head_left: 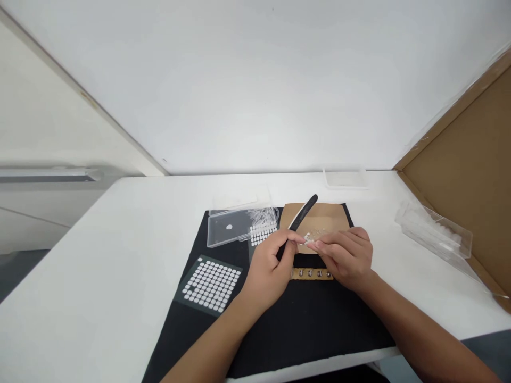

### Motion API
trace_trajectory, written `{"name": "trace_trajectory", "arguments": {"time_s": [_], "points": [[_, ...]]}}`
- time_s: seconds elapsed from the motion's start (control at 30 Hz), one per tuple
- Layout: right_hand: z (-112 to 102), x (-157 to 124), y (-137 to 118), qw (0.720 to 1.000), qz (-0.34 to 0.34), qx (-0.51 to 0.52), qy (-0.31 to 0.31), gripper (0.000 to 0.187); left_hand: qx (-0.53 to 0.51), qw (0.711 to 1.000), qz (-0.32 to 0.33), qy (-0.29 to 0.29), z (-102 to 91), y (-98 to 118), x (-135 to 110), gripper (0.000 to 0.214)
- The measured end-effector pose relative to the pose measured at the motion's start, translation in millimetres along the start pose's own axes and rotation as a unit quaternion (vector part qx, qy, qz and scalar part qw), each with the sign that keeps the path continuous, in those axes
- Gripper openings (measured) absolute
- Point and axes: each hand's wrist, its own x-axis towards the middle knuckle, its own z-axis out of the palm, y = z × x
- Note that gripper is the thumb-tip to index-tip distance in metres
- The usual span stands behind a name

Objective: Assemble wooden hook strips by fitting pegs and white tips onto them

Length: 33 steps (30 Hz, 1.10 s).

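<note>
A small white piece (306, 242) is pinched between the clamped fingers of the right hand (348, 256) over the brown card (329, 214); its outline is mostly covered by fingertips. The file (304, 213) is gripped in the fingers of the left hand (270, 263), by which its lower part is hidden. Both ends of the strip (315, 274) are blocked by the hands. The far sheet (263, 234) is partly covered by the left hand and the clear box (216, 240). The near sheet (194, 285) is left exposed on the mat (319, 324).
</note>
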Motion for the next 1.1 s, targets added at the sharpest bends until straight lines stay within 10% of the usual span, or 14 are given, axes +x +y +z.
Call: {"name": "trace_trajectory", "arguments": {"time_s": [0.5,1.1], "points": [[-11.0,-3.8,-1.2,0.995,-0.099,-0.022,-0.008,0.015,-0.12,0.987,-0.088,-0.055,-0.5,4.1,2.2,0.019],[-7.8,-8.7,-2.8,0.997,0.01,0.07,-0.04,0.021,-0.195,0.971,-0.119,-0.07,2.7,2.2,3.0,0.012]]}}
